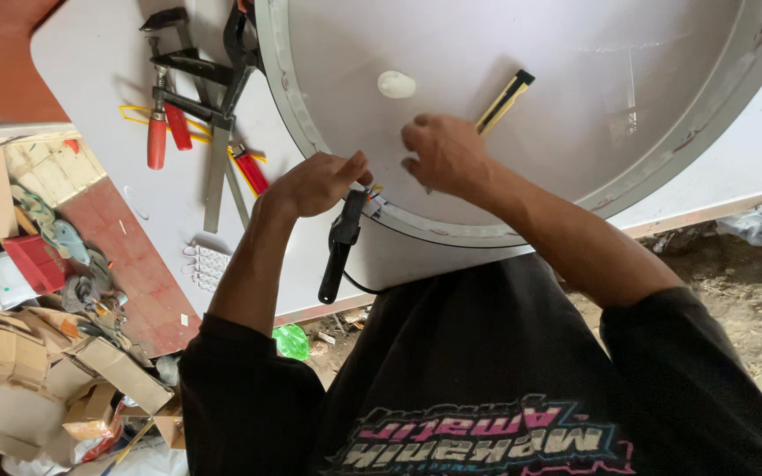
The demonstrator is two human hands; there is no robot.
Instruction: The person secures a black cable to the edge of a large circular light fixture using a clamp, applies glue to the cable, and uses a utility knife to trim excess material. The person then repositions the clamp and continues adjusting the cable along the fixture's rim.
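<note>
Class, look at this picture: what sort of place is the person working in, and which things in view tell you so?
Probably an informal workshop. Red-handled bar clamps lie on the white worktable, a utility knife rests on a large round panel, and cardboard scraps litter the floor.

Three red-handled clamps (189, 106), one utility knife (505, 100)

Large round white panel (531, 97): smooth, faint sheen, plastic-like; rim grey metal, dull. White flat table board (108, 62): matt, smooth. Black bar clamps with red handles (178, 106): dark metal bars, glossy red plastic grips. Black tool handle (339, 247) at rim: matt plastic. Yellow-black utility knife (504, 100): plastic body. Brown cardboard boxes (55, 370): rough paper. Black shirt (487, 379): soft cloth, printed.
</note>
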